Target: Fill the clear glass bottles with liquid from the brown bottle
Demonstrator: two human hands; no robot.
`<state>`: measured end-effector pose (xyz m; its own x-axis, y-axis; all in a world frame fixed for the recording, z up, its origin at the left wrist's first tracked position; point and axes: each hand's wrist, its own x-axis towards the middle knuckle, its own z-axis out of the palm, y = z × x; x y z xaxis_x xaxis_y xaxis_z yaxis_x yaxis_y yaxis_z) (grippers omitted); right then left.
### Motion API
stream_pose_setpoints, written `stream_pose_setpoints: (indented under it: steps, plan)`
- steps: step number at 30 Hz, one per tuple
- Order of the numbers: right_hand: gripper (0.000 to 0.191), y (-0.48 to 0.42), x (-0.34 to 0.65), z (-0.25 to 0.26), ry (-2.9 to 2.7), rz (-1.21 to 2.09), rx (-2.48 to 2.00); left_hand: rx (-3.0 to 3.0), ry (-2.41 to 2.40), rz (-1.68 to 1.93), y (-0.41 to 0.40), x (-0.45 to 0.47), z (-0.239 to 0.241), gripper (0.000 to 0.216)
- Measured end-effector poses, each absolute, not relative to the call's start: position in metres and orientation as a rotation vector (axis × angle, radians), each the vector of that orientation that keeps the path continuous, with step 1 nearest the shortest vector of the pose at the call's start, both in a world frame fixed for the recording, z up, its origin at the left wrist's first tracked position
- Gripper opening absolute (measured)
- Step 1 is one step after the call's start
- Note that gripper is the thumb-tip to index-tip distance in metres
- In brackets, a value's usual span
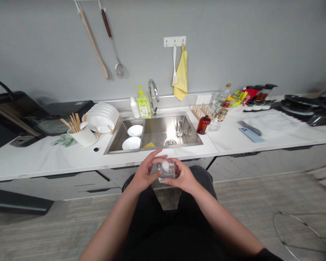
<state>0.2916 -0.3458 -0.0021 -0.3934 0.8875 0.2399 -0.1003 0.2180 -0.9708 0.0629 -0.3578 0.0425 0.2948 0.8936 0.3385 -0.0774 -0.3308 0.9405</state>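
Both of my hands meet in front of my body, just short of the counter edge. Between them is a small clear glass bottle with a white round top. My left hand curls round its left side, with the fingers over the top. My right hand grips it from the right. Past the hands lies the steel sink, with two white bowls in its left rack and a yellow sponge on its floor.
A tap and a green soap bottle stand behind the sink. Left of it are stacked white plates and a cup of chopsticks. To the right are a brown bottle, a wooden rack, jars and a phone.
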Motion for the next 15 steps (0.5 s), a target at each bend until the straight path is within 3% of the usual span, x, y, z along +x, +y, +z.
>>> stream_pose_setpoints:
  steps: [8, 12, 15]
  plan:
    - [0.08, -0.3481, 0.2928, 0.001, -1.561, 1.341, -0.756, 1.555, 0.819, 1.253, -0.354, 0.0673, 0.0407, 0.079]
    - [0.08, -0.3493, 0.2926, 0.0014, -1.569, 1.336, -0.77, 1.55, 0.737, 1.221, -0.3581, 0.0661, 0.0444, 0.09]
    - [0.08, -0.35, 0.291, 0.001, -1.588, 1.308, -0.784, 1.538, 0.783, 1.189, -0.3629, 0.0666, 0.0474, 0.081]
